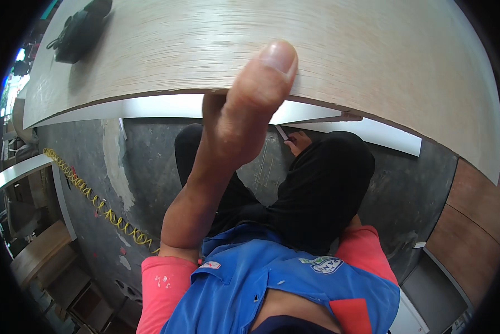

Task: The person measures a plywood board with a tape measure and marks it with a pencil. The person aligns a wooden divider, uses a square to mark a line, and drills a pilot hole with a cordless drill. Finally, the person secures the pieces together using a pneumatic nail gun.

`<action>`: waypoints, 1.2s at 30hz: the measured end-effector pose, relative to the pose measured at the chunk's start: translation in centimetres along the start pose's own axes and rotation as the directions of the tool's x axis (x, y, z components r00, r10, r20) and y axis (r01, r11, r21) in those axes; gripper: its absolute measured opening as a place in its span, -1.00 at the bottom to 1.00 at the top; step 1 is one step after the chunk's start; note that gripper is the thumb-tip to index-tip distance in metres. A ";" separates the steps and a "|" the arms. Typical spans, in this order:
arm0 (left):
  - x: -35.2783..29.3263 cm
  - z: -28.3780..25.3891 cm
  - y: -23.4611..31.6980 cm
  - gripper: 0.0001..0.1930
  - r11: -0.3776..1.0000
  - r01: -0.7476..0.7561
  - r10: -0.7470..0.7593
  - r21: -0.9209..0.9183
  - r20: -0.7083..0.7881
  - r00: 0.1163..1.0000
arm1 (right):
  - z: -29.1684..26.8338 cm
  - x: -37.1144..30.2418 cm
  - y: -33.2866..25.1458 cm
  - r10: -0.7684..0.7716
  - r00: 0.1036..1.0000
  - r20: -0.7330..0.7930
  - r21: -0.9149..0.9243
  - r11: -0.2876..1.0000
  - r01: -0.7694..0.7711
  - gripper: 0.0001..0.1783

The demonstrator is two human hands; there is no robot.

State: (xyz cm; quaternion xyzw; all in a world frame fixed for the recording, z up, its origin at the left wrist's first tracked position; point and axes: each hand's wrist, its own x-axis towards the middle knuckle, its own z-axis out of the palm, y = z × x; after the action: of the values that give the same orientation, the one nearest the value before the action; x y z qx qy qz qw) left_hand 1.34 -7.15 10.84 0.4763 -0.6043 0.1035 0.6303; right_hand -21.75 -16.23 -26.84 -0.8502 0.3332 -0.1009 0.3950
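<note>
My left hand [241, 119] grips the near edge of a large pale wooden board [361, 50]. Its thumb lies flat on the top face, and the fingers are hidden behind the edge. Lower down, beside my right knee, my right hand [298, 143] is closed around a thin, light-coloured strip-like tool [282, 132] with a dark part; its exact kind is too small to make out. White panels [163, 107] show under the board's near edge, close to both hands.
A dark, bulky object with a cord-like loop [83, 33] sits on the board's far left. Yellow coiled hose [108, 211] runs over the grey floor [150, 161] at left. Wooden frames and shelves [44, 250] stand beyond it. Brown panels [475, 211] are at right.
</note>
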 end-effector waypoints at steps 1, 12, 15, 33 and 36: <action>0.2 0.5 -0.2 -0.64 0.989 -0.100 0.106 0.106 -0.058 0.993 | -1.1 -0.6 -0.1 0.015 0.999 -0.034 -0.001 1.000 -0.015 -0.80; 3.1 2.1 2.9 -0.65 0.492 0.628 -0.735 -0.603 0.099 0.670 | -28.3 -7.9 -22.4 -0.220 0.608 -0.763 -0.049 0.957 0.286 -0.73; 2.7 1.6 2.6 -0.60 0.524 0.639 -0.743 -0.564 0.064 0.666 | -32.6 -5.0 -34.9 -0.575 0.536 -0.618 -0.358 0.813 0.459 -0.78; 3.1 1.7 3.0 -0.69 0.496 0.618 -0.729 -0.610 0.093 0.678 | -29.7 9.4 -39.6 -0.585 0.762 -0.279 -0.592 0.729 0.343 -0.59; 1.3 2.0 1.8 -0.69 0.383 0.631 -0.770 -0.675 0.144 0.621 | -29.1 8.4 -40.4 -0.593 0.752 -0.287 -0.630 0.709 0.318 -0.62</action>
State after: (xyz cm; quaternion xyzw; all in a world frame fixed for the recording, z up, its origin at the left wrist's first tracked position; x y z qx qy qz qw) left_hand -0.92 -8.20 12.43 0.4136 -0.2729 -0.3524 0.7939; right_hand -8.33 -20.41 21.68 -0.9310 0.2047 -0.3022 0.0046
